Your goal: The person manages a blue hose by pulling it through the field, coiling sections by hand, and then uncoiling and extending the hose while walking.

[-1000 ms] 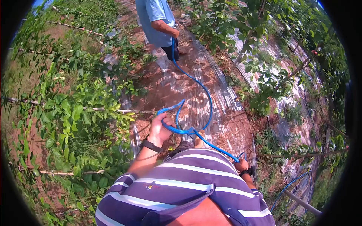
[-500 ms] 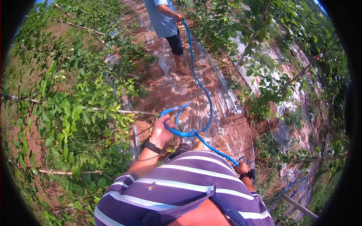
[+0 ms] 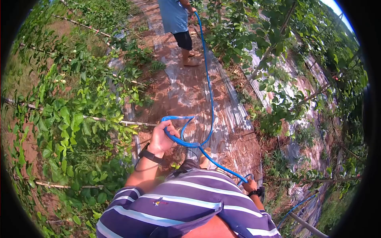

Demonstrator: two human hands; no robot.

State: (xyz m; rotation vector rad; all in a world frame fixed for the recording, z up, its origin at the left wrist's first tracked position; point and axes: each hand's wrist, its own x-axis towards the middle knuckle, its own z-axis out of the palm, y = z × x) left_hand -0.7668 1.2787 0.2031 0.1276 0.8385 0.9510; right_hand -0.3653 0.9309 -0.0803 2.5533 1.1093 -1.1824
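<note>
A blue hose (image 3: 209, 91) runs from another person's hand down the path and loops in front of my body. My left hand (image 3: 162, 139) is closed around the looped part of the hose, out to the left of my striped shirt. Low on the right, my right hand (image 3: 250, 185) grips the hose close to my side; its fingers are partly hidden. Between my two hands a length of hose slants down to the right. A folded bend of it sticks out ahead of my left hand.
A person in a blue shirt (image 3: 173, 18) stands ahead on the path, holding the hose. Leafy plants (image 3: 71, 119) on poles line the left, with more plants (image 3: 274, 87) on the right. Silvery plastic sheeting (image 3: 234, 107) covers the ground. A grey pole (image 3: 307, 224) lies at lower right.
My left hand has shifted slightly left and down with the hose loop. My right hand is a little lower and further left. The other person appears higher in view.
</note>
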